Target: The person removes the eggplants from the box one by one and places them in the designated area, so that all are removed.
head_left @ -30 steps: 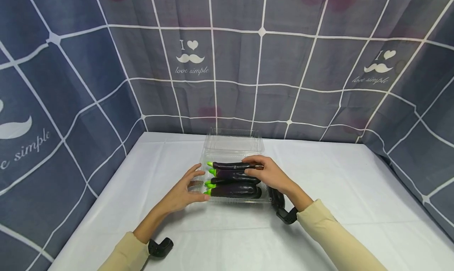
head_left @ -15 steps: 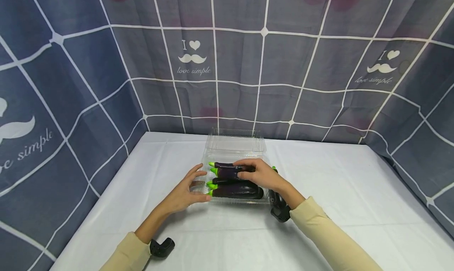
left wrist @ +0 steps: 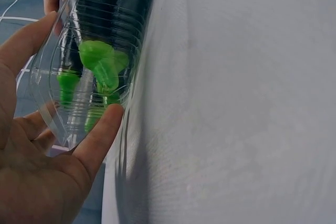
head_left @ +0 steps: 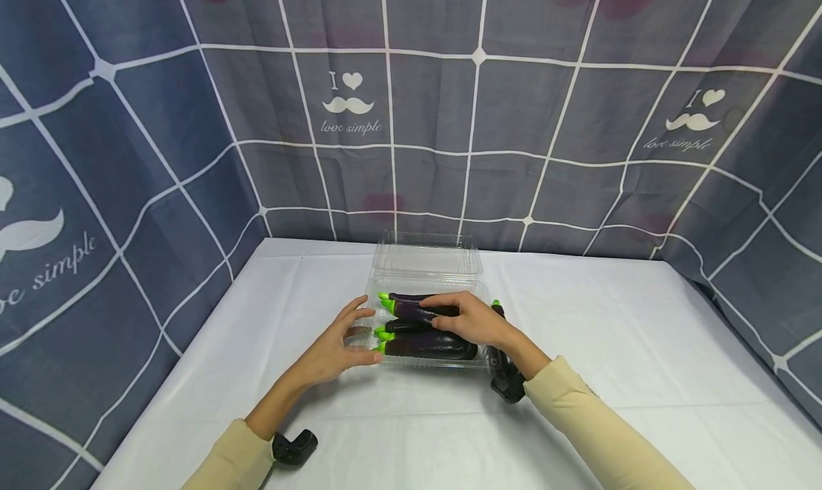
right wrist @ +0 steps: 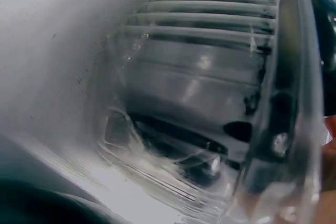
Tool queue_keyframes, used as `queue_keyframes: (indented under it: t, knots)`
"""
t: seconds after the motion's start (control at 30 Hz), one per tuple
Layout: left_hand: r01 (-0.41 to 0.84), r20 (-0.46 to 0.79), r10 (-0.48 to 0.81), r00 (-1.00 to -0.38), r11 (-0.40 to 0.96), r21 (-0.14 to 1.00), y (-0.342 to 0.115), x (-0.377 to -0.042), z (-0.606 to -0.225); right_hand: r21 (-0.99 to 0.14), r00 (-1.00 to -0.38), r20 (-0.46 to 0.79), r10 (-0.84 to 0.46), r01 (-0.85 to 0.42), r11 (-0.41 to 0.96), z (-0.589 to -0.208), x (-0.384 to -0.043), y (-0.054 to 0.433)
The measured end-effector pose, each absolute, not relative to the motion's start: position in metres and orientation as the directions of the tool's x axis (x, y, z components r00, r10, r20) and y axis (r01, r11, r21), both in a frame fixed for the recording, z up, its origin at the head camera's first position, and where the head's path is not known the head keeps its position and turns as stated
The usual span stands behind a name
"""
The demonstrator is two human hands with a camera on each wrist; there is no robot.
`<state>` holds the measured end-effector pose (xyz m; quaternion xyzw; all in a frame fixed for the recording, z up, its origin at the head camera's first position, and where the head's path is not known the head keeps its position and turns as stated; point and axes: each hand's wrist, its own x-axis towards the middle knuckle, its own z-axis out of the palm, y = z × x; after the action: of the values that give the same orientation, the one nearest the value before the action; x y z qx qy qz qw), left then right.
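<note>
Several dark purple eggplants (head_left: 432, 345) with bright green stem ends lie side by side in a clear plastic clamshell box (head_left: 427, 262), whose lid is folded back. My right hand (head_left: 472, 319) grips the second eggplant from the back (head_left: 406, 310), fingers over its far side and thumb on its near side. At the box's left end is my left hand (head_left: 330, 344), its thumb at the near corner and fingers spread round the far side. The left wrist view shows this hand (left wrist: 58, 156) bracing the ribbed box end, with green stems (left wrist: 97, 59) inside.
Another eggplant (head_left: 497, 309) lies on the table right of the box, partly hidden by my right wrist. White cloth (head_left: 610, 319) covers the table. Grey checked curtains (head_left: 424, 119) stand close behind and on both sides.
My right hand has moved left along the eggplants. The second one from the back has shifted toward the farthest one, widening the gap in front. My left hand stays at the box end.
</note>
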<state>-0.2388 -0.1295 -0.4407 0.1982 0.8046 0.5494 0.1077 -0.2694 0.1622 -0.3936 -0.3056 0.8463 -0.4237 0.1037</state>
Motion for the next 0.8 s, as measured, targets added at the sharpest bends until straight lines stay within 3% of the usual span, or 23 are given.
queue_keyframes:
  t: [0.43,0.8]
  knots:
    - [0.187,0.036,0.431,-0.901,0.313,0.931,-0.1293,-0.2393,-0.4418,-0.769,-0.803,0.077,-0.591,-0.426,0.478,-0.3930,-0.2675,0.1629]
    - [0.190,0.044,0.432,-0.901,0.301,0.934,-0.1305,-0.2396,-0.4430,-0.717,-0.820,0.169,-0.547,-0.483,0.502,-0.3850,-0.2647,0.1631]
